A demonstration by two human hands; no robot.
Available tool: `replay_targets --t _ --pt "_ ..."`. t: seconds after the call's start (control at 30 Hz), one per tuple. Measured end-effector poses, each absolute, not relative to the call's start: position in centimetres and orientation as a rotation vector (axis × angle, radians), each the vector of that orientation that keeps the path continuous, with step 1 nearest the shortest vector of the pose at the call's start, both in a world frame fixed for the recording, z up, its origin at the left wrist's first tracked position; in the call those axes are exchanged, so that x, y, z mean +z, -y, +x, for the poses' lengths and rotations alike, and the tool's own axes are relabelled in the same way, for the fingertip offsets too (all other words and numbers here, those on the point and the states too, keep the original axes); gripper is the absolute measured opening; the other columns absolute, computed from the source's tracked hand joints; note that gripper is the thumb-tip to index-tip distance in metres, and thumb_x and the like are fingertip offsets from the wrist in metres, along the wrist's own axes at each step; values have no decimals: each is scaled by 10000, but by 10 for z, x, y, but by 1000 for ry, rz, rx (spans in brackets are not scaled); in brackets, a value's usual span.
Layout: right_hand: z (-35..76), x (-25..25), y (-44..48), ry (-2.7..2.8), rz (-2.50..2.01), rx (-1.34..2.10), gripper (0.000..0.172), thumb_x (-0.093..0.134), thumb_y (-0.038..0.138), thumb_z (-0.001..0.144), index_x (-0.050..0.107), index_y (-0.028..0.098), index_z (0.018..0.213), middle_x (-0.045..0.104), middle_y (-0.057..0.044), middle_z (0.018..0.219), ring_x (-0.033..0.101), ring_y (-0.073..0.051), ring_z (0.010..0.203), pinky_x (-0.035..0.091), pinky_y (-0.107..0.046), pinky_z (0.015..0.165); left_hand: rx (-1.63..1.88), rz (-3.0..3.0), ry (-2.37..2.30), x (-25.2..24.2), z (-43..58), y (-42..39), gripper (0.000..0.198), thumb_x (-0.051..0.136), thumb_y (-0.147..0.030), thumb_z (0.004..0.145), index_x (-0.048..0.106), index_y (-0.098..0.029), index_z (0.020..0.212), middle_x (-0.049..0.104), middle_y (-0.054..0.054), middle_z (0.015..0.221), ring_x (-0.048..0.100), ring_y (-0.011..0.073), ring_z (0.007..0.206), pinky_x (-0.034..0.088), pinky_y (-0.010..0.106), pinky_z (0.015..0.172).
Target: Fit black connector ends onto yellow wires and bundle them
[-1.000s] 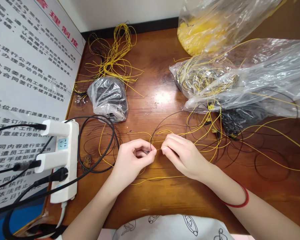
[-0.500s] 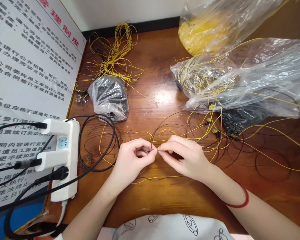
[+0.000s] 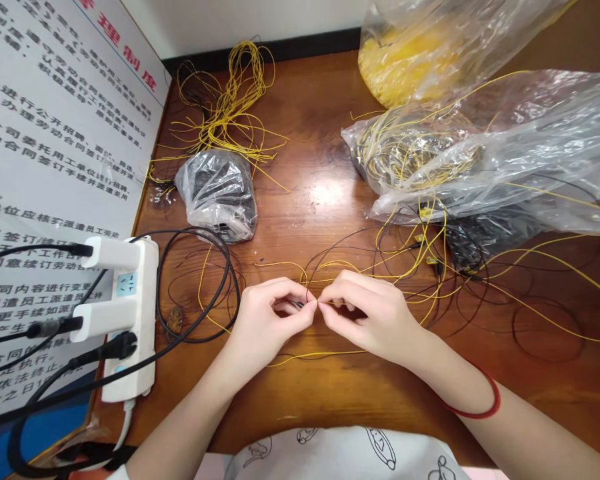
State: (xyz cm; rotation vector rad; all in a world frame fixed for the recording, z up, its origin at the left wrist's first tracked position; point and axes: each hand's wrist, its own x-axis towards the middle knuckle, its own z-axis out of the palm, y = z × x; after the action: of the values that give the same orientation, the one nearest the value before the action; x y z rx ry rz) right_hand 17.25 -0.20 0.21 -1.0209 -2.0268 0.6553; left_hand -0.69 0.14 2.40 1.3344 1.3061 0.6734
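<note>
Black wire (image 3: 309, 280) curves up from where the hands (image 3: 269, 313) (image 3: 373, 313) nearly meet.

Wksp/office corner w/ bagged wires (image 3: 415, 150), pwr strip (image 3: 144, 307) & printed notice bd (image 3: 55, 140).

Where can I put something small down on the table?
Bare table shows between the small dark-filled bag and the bag of yellow wires, and between the nearest yellow wire and the patterned cloth. It's crowded beside the right hand, with tangled wires, and around the power strip.
</note>
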Motion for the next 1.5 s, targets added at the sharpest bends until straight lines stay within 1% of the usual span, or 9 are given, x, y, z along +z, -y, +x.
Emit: replay_targets --t 0.13,0.37,0.53,0.67,0.8,0.97,1.17,1.37,1.5 --pt "173 2 2 2047 -1041 647 125 549 130 896 591 177 788 520 28 634 470 -87 553 391 -207 524 701 1427 -1326 24 -6 0 75 653 -122 733 683 -153 671 690 16 686 616 106 584 528 172 549" --pt "174 1 1 1995 -1062 730 97 561 124 891 582 177 812 522 30 654 464 -82 556 391 -201 520 743 1422 -1343 22 -7 -1 67 657 -130 734 687 -149 677 691 17 693 617 100 568 532 168 538" --pt "175 1 2 1981 -1077 731 107 553 138 897 587 185 807 518 34 651 465 -82 554 397 -206 529 797 1290 -1363 21 -8 -1 40 708 -179 750 727 -154 726 732 28 744 665 122 632 567 195 608" --pt "175 2 1 1953 -1096 733 98 560 124 888 587 188 820 510 36 660 475 -82 564 408 -204 534 840 1171 -1333 23 -8 -4 53 751 -178 718 763 -158 766 772 45 801 710 158 698 605 241 669" --pt "173 4 1 1896 -1090 763 110 553 98 876 574 190 820 584 -2 748 530 -98 623 461 -213 558 880 1165 -1312 24 -8 -5 72 756 -127 697 780 -175 745 787 46 814 733 175 763 616 260 726" --pt "167 6 6 1716 -1142 987 115 552 89 858 569 188 801 636 -29 834 598 -99 690 508 -180 547 912 1194 -1288 24 -8 -3 100 754 -107 707 795 -193 736 779 62 912 734 170 838 610 233 728" --pt "163 7 9 1651 -1146 1002 115 580 92 837 582 189 775 666 -18 809 636 -111 719 547 -208 617 928 1147 -1273 21 -7 -2 94 774 -100 692 787 -187 726 769 51 831 733 153 766 615 232 711" --pt "160 11 12 1716 -1192 817 142 593 67 814 591 187 737 698 -19 811 664 -126 739 555 -247 694 948 1078 -1312 23 -6 1 99 794 -83 646 752 -173 643 767 29 732 736 150 699 618 224 672" --pt "156 12 13 1692 -1206 795 148 590 71 797 579 192 713 692 -11 797 660 -122 721 551 -243 671 964 1067 -1327 24 -6 1 126 795 -68 633 745 -183 618 764 8 679 735 140 665 612 199 646"
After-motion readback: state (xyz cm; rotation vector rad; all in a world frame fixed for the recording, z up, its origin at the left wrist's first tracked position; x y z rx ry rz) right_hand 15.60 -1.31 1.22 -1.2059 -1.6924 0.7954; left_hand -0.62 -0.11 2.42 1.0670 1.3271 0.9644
